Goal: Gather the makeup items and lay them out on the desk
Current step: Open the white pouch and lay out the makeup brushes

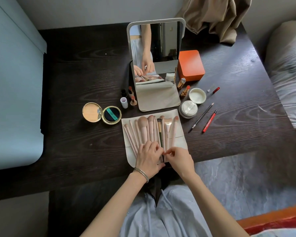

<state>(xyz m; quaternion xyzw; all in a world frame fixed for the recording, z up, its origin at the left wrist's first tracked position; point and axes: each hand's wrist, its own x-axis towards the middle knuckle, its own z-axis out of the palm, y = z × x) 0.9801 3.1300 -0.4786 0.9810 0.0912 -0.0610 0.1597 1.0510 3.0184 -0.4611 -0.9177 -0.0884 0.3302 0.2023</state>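
Brushes [152, 129] lie fanned on a cream pouch [181, 142] spread flat at the near edge of the desk [75, 82], heads pointing away from me, handles toward me. My left hand [148, 159] rests on the lower handles with fingers spread and fairly straight, pressing down rather than gripping; a bangle [141, 173] sits on that wrist. My right hand [179, 159] is just beside it, thumb and forefinger pinched together at the handle ends, the other fingers curled; I cannot tell whether the pinch is on a handle or on a strap of the pouch.

Behind the pouch stands a mirror [155, 53] on its folded base, reflecting both hands. Left of the pouch an open compact [102, 114] lies flat, powder pan on one side and dark puff on the other. Between compact and mirror stand small lipsticks [132, 96] and a pale tube [124, 102]. Right of the mirror sits an orange box [190, 65], with two gold lipsticks [183, 88] in front of it, then a powder jar [197, 95] and its puff lid [188, 108], touching. Further right, a dark pencil [201, 118] and a red pen [209, 121] lie side by side, with another red pen [215, 90] beyond.
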